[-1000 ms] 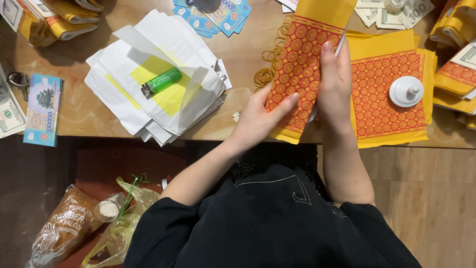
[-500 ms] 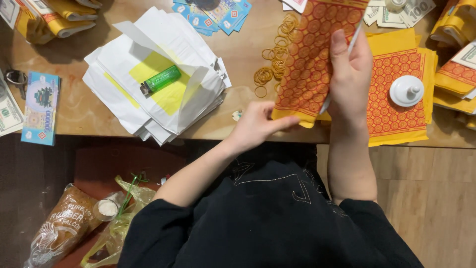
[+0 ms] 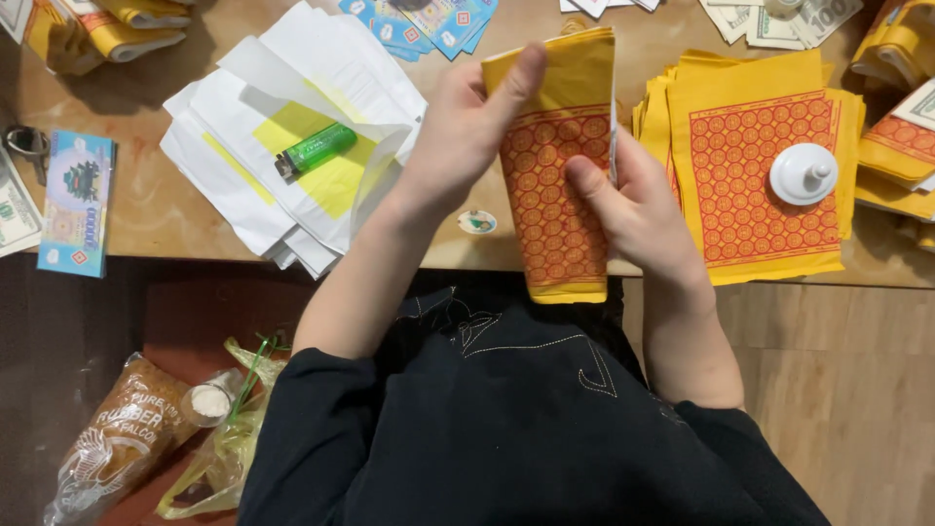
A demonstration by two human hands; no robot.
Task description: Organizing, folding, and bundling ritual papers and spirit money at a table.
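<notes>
Banknote-style paper [image 3: 14, 206] pokes in at the far left edge of the wooden table [image 3: 175, 219], next to one blue printed packet [image 3: 76, 203] whose lower end hangs slightly over the table's near edge. On the floor below lie two plastic bags [image 3: 122, 438], one brown and one yellowish (contents hard to make out). Bare wood shows only in a narrow strip between the packet and one loose stack of white sheets [image 3: 282, 146]; a yellow sheet lies on top of it, and on that a single green lighter [image 3: 314, 150]. The stack's lower corner just overhangs the near edge.

Right of the stack, the left hand [image 3: 458, 136] is closed on the upper left side of a folded bundle of yellow paper with an orange-red ring pattern [image 3: 555, 166], thumb pressed over its top corner. The bundle is held upright above the table's near edge, its lower end hanging past the edge in front of the person's dark top. The right hand [image 3: 633, 200] grips the bundle's right side, thumb on the patterned face, fingers behind. Both hands are on this one bundle, close together but not touching.

Further right, one flat pile of matching yellow sheets [image 3: 760, 214] reaches the near edge, with one white knobbed lid [image 3: 803, 173] resting on it. More yellow bundles [image 3: 896, 146] crowd the right edge, leaving almost no free wood there.
</notes>
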